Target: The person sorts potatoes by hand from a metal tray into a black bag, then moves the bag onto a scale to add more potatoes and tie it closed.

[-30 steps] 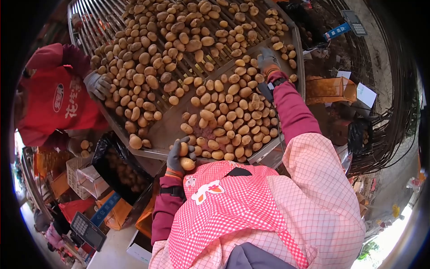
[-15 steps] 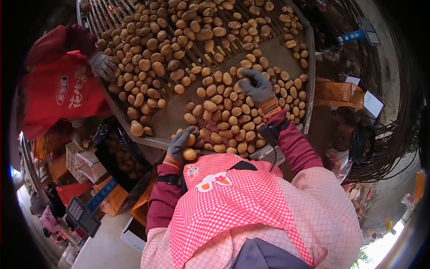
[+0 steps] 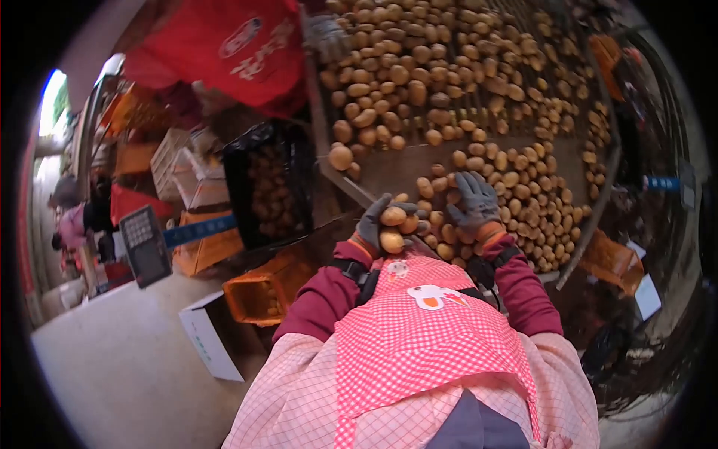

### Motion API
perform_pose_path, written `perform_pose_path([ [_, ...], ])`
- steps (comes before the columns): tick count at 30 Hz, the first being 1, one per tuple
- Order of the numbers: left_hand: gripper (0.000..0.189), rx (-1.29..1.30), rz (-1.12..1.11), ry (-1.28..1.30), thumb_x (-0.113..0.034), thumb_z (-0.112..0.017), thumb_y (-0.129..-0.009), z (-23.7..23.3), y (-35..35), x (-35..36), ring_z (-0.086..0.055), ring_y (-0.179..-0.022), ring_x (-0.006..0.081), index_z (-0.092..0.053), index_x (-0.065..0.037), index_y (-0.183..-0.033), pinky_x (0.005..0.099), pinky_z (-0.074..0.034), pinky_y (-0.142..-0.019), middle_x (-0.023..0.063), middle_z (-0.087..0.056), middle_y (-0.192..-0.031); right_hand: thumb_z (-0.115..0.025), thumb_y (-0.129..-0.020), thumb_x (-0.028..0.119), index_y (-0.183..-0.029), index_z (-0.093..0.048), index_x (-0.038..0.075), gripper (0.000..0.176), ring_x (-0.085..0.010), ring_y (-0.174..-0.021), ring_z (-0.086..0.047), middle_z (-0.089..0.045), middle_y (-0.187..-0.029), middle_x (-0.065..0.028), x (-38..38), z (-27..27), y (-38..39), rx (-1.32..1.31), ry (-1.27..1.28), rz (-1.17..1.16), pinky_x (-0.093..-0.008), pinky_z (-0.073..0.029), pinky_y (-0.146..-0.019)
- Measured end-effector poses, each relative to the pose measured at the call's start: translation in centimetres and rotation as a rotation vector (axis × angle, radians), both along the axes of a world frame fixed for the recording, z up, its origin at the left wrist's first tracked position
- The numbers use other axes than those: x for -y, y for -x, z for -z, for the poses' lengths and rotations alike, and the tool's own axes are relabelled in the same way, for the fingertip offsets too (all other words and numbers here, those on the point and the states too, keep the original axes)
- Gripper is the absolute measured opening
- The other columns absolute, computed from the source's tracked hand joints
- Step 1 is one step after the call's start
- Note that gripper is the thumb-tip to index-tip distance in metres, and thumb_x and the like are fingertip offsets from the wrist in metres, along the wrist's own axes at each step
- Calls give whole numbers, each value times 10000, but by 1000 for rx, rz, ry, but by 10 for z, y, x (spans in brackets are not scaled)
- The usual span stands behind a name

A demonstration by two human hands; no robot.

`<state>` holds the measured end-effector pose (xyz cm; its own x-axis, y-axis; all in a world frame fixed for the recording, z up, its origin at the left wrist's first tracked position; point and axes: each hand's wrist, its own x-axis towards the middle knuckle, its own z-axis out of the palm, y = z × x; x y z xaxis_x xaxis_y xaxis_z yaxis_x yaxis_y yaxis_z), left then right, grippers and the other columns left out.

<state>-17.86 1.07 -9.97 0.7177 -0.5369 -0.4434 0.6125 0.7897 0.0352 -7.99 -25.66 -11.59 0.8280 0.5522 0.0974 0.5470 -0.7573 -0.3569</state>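
My left hand (image 3: 376,222), in a grey glove, is closed around a few potatoes (image 3: 394,228) held against my chest at the near edge of the sorting table (image 3: 389,168). My right hand (image 3: 474,202), also gloved, rests with curled fingers on the heap of potatoes (image 3: 516,187) just to the right of them. Whether it grips one is hidden by the glove. A large mass of potatoes (image 3: 434,67) covers the slatted far part of the table.
A co-worker in a red top (image 3: 232,45) stands at the table's left with a gloved hand (image 3: 325,34) on the potatoes. A black bin of potatoes (image 3: 269,183), orange crates (image 3: 258,295), a white box (image 3: 206,340) and a scale (image 3: 142,243) lie left below the table.
My view has swung left. My right hand has drawn back from the middle of the heap to the near edge beside my left hand, which has kept hold of its potatoes.
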Motion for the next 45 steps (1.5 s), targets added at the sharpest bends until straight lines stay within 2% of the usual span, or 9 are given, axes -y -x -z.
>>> perform_pose_path([
  [11,642,-8,-404,38,-585,-495,-969,11,62,-69,-627,-1159,395,-576,-45,-1307,491,-609,-719,224,-579,-1352,-600,-872,324,-1300,-597,120,474,-300,-1281,-510,-594,-1323,-95,-25,24,31,37,101,-25,-565,-207,-1167],
  [22,548,-186,-877,-330,-624,-468,-954,34,59,-154,-677,-934,346,-617,-117,-1101,411,-585,-653,167,-671,-1076,-622,-838,306,-1298,-590,110,500,-298,-1288,-495,-581,-1335,-91,-20,21,32,37,76,-65,-538,-263,-1124],
  [26,612,-320,-1072,-577,-643,-516,-913,43,19,-234,-645,-991,389,-540,-119,-1227,523,-589,-784,180,-619,-1182,-627,-824,279,-1322,-570,110,529,-299,-1290,-493,-576,-1341,-96,-14,17,33,9,75,-99,-528,-273,-1124],
  [29,892,-418,-1280,-461,-673,-673,-797,9,9,-253,-458,-1308,413,-339,-169,-1453,625,-449,-1023,191,-331,-1495,-637,-816,266,-1326,-559,76,550,-318,-1308,-487,-571,-1349,-122,-12,8,36,-2,51,-99,-530,-291,-1125],
  [32,698,-577,-1365,-484,-550,-648,-889,60,14,-268,-484,-1280,313,-401,-240,-1464,570,-457,-989,99,-423,-1440,-654,-815,248,-1306,-569,42,539,-352,-1288,-510,-571,-1347,-160,-10,9,41,41,-29,-40,-514,-352,-1095],
  [33,665,-559,-1295,-681,-526,-637,-903,23,18,-233,-520,-1209,298,-417,-205,-1442,558,-475,-952,82,-456,-1378,-664,-815,239,-1295,-575,26,532,-370,-1272,-525,-571,-1344,-180,-8,10,45,72,-74,15,-503,-388,-1074],
  [36,657,-617,-1037,-850,-521,-665,-904,39,30,-189,-555,-1207,271,-428,-187,-1418,538,-482,-970,65,-458,-1419,-673,-830,208,-1306,-571,6,527,-407,-1254,-530,-561,-1358,-206,-5,1,59,137,-130,-37,-498,-429,-1039],
  [41,365,-583,-941,-1047,-358,-652,-949,97,53,-122,-652,-884,196,-618,-126,-1229,400,-545,-779,24,-651,-1056,-727,-748,291,-1220,-625,45,541,-382,-1199,-574,-601,-1301,-183,-1,7,72,139,-35,-192,-488,-439,-1029],
  [45,257,-480,-778,-1354,-325,-653,-934,119,92,-99,-582,-686,121,-688,-120,-1085,340,-514,-581,-15,-641,-799,-719,-779,266,-1174,-645,29,466,-381,-1146,-604,-633,-1252,-178,-4,11,69,93,-140,-98,-484,-464,-995],
])
